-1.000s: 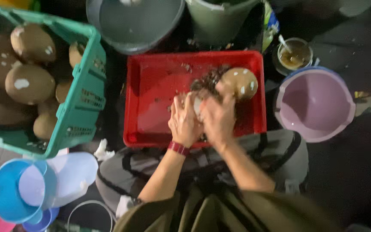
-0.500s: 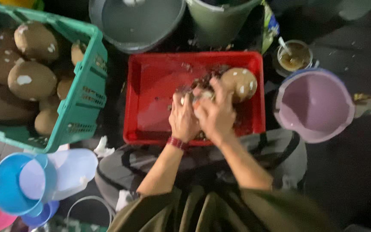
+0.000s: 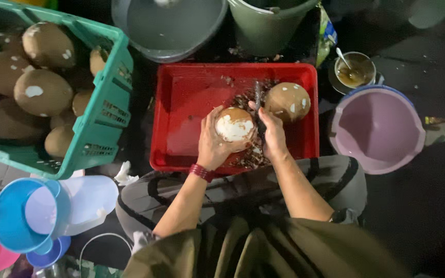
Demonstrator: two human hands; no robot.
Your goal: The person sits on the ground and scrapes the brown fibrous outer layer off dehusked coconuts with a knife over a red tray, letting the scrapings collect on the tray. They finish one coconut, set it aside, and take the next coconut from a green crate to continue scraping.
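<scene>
My right hand hides the knife handle, my left hand covers the coconut's underside, and the green crate runs off the frame's left edge.

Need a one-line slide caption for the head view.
Left hand cups a brown husked coconut over a red plastic tray; right hand holds a dark knife against it.

1. The scene is lit from above, brightest around the fingers and on the red tray beneath them.
2. The ground to the right of the fingers is left in deep shadow, with little detail shown.
3. Soft glare is seen on the grey basin beyond the fingers.
4. Slight blur is noted throughout; edges are rendered softly.
5. Colours left of the fingers are strongly saturated.
</scene>
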